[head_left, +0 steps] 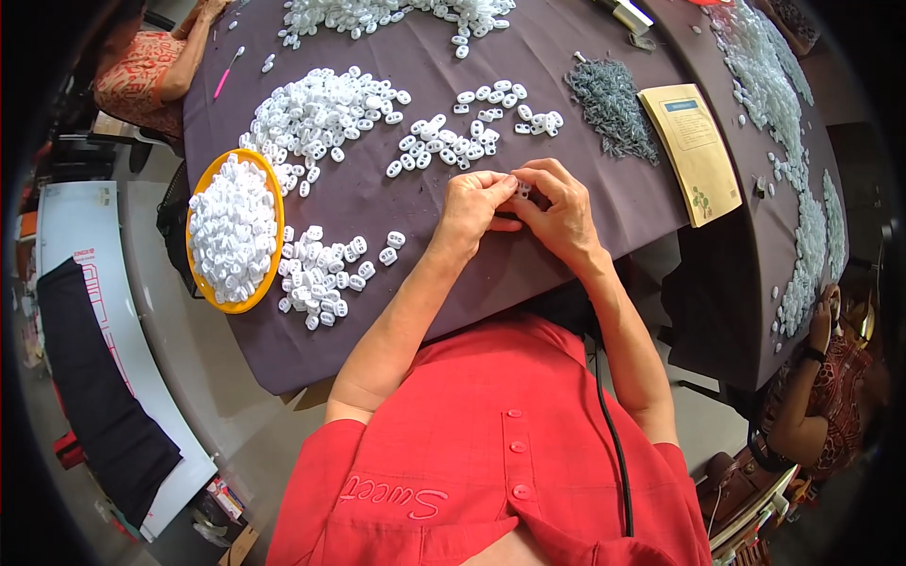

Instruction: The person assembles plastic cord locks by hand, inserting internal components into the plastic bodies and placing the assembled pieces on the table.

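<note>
I see both hands meeting above the near edge of the counter (392, 203). The right hand (559, 206) is closed on a small white piece (525, 191), partly hidden by the fingers. The left hand (479, 200) has its fingertips up against it; I can't tell whether they grip anything. Just beyond lie loose pieces (444, 143). I have grey bits (613, 108) and an envelope (696, 156) to the right, and a heaped yellow bowl (279, 222) to the left.
</note>
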A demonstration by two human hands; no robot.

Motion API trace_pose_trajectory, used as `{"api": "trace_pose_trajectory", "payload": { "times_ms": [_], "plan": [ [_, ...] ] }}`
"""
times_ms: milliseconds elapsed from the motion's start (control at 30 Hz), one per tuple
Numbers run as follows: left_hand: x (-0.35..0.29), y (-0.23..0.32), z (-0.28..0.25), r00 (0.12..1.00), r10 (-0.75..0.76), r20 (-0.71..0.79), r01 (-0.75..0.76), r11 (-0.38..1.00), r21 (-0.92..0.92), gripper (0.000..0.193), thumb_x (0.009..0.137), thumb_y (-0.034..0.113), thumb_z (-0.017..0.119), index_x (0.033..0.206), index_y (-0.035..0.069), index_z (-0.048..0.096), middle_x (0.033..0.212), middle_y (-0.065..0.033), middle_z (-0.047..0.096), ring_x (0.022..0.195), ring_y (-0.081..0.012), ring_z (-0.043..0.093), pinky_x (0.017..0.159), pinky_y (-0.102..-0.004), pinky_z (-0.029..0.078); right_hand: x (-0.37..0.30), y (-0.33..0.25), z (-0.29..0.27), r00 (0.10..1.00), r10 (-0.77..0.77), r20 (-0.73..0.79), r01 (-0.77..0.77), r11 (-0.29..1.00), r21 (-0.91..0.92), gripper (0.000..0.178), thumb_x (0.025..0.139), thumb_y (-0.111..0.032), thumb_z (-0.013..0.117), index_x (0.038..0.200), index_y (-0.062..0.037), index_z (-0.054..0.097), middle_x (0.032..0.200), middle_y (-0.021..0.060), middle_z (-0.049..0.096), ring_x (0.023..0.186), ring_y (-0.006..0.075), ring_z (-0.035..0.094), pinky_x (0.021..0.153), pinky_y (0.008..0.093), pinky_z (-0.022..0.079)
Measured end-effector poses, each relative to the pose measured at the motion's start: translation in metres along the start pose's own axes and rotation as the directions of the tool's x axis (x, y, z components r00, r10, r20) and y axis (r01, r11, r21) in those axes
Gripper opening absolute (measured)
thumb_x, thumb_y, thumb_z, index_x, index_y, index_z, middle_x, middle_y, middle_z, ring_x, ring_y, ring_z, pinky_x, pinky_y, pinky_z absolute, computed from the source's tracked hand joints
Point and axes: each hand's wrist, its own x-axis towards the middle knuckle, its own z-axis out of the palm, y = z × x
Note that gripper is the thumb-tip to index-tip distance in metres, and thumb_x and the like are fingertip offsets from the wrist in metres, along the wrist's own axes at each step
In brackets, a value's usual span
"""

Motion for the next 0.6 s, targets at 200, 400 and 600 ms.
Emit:
{"api": "trace_pose_trajectory", "payload": {
  "times_ms": [200, 400, 600],
  "plan": [
    [0.003, -0.007, 0.002, 0.998, 0.06, -0.014, -0.059, 0.996, 0.069, 0.017, 0.088, 0.015, 0.057, 0.091, -0.001, 0.063, 0.082, -0.0067, 0.065, 0.069, -0.0123, 0.063, 0.054, -0.0261, 0.056, -0.001, 0.002, 0.0, 1.0, 0.026, 0.017, -0.026, 1.0, 0.011, 0.024, 0.07, -0.005, 0.066, 0.093, -0.0011, 0.063, 0.091, 0.0077, 0.06, 0.071, 0.0186, 0.061, 0.06, 0.0272, 0.049],
    [0.006, -0.012, 0.0, 0.994, 0.108, -0.007, -0.108, 0.994, 0.03, 0.016, 0.087, 0.012, 0.058, 0.089, -0.002, 0.064, 0.08, -0.0085, 0.065, 0.066, -0.0126, 0.063, 0.055, -0.0255, 0.056, 0.0, 0.001, -0.001, 0.995, 0.09, 0.043, -0.092, 0.995, 0.04, 0.022, 0.07, -0.005, 0.067, 0.091, -0.0004, 0.064, 0.089, 0.007, 0.061, 0.069, 0.0169, 0.061, 0.059, 0.0261, 0.049],
    [0.006, -0.011, -0.001, 0.994, 0.113, -0.001, -0.113, 0.992, 0.059, 0.014, 0.087, 0.011, 0.057, 0.085, -0.002, 0.063, 0.077, -0.0076, 0.064, 0.066, -0.0128, 0.063, 0.057, -0.0258, 0.056, -0.001, 0.005, 0.002, 0.999, 0.045, 0.016, -0.045, 0.998, 0.044, 0.019, 0.069, -0.004, 0.067, 0.087, -0.0008, 0.065, 0.087, 0.0072, 0.061, 0.066, 0.0169, 0.061, 0.057, 0.0261, 0.048]
  ]
}}
